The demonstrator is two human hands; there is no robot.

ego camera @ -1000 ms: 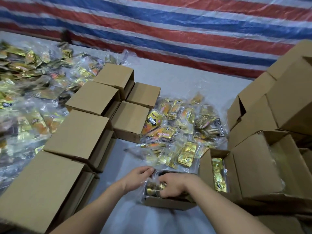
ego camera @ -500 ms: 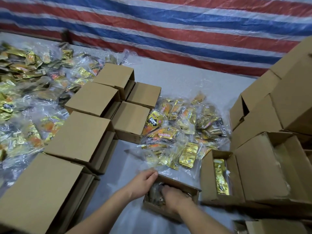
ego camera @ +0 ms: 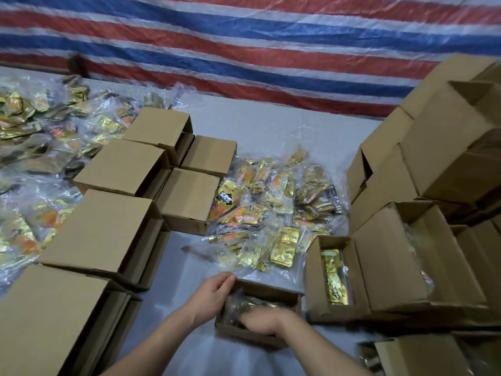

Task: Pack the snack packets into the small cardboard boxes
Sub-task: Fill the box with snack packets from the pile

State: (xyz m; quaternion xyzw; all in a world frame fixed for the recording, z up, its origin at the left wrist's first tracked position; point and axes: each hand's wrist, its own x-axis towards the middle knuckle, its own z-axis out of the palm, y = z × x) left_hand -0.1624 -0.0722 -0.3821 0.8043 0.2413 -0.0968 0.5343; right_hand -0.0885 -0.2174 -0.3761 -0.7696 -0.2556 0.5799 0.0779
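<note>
Gripping the small open box's (ego camera: 260,336) rim, the left hand (ego camera: 214,294) steadies it; right hand (ego camera: 264,320) blurred inside on packets (ego camera: 244,305).

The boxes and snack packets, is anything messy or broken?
Nothing looks broken. The loose snack packets lie in an untidy heap on the grey surface, waiting to be packed. The left hand steadies the small open box while the right hand reaches inside it. The neighbouring open box already holds a gold packet.

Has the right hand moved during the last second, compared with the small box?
Yes. The right hand has sunk into the small box, away from its far rim and toward the near wall.
</note>
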